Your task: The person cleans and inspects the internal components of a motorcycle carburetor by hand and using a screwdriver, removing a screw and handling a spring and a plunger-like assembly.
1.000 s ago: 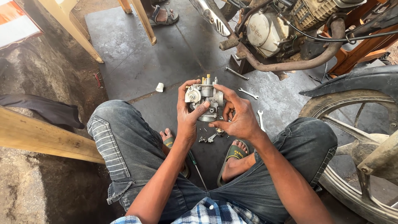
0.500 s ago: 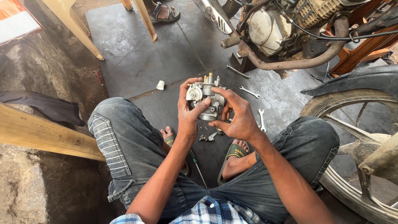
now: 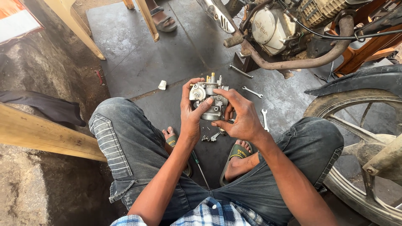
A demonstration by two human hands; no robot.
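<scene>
Grey concrete floor (image 3: pixel 125 62) of a repair spot, a motorcycle engine (image 3: pixel 276 29) far right and a spoked wheel (image 3: pixel 360 125) at the right edge. Head view: person seated on the floor, knees apart. Left hand (image 3: pixel 190 115) wraps the left side of a metal carburettor (image 3: pixel 208 99), thumb pressed on its face. Right hand (image 3: pixel 240 117) grips its right side, fingers curled around it. Carburettor held above the floor, between the knees. Spanners (image 3: pixel 252 92) lie just beyond; small white cap (image 3: pixel 162 85) to the left.
</scene>
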